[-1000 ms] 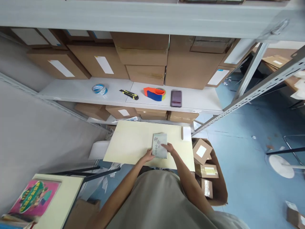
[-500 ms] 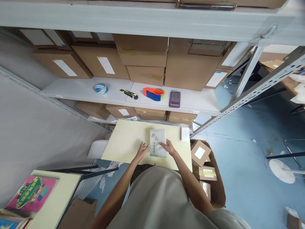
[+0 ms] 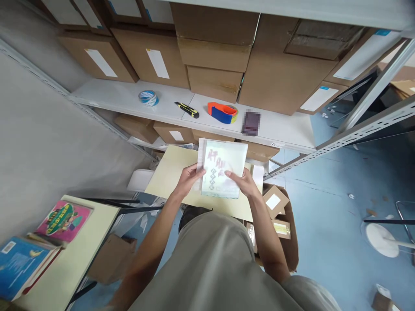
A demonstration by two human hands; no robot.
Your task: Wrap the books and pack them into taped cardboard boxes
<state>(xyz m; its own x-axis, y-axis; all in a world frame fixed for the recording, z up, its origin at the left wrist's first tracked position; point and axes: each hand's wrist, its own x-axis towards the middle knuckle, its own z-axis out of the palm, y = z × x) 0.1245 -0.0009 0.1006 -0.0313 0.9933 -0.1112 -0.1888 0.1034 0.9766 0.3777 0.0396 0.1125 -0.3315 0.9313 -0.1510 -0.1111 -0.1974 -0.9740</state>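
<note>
A pale book (image 3: 223, 181) with reddish characters on its cover is raised over the cream table (image 3: 168, 172). My left hand (image 3: 189, 178) grips its left side, where whitish sheets or a wrapper stick out past the edge. On the right side my right hand (image 3: 244, 181) is closed on the book, its thumb lying on the cover. A white block or box (image 3: 258, 175) stands at the right end of the table, partly behind my right hand.
The shelf (image 3: 168, 101) ahead holds tape (image 3: 148, 98), a cutter (image 3: 186, 109), an orange-blue strap (image 3: 222, 113) and cardboard boxes (image 3: 214, 82). An open carton (image 3: 292, 242) of parcels stands right; books (image 3: 24, 263) lie on a side table (image 3: 97, 211).
The book has come up off the table, nearer the camera. My left hand, open beside it before, now holds its left side. The view has shifted.
</note>
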